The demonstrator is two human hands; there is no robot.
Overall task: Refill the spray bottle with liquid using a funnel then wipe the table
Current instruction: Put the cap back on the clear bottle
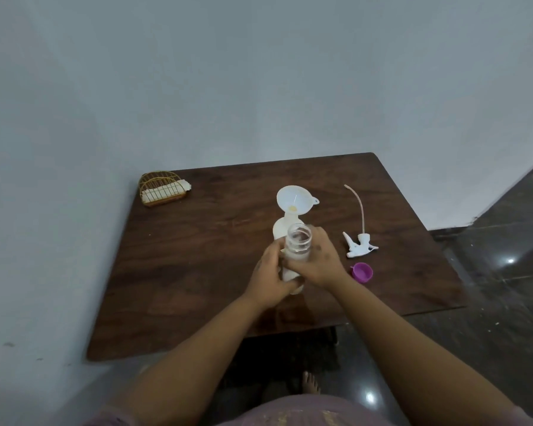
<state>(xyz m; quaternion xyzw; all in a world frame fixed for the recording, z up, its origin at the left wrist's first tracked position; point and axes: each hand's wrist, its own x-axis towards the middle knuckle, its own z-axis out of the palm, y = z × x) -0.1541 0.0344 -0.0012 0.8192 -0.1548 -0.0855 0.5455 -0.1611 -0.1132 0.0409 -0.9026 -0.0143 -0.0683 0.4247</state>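
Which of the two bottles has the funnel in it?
The white bottle farther from the person, with the funnel in its neck. The clear bottle, gripped by both hands, has a bare open mouth.

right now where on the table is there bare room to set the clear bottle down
Bare wood lies left of both hands, between the wire basket and the table's near edge. The far right corner behind the spray head is bare too. It is crowded right of the clear bottle: spray head, purple cap, funnel.

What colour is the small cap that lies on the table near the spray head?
The cap is purple. The head view shows it clearly, lying open side up.
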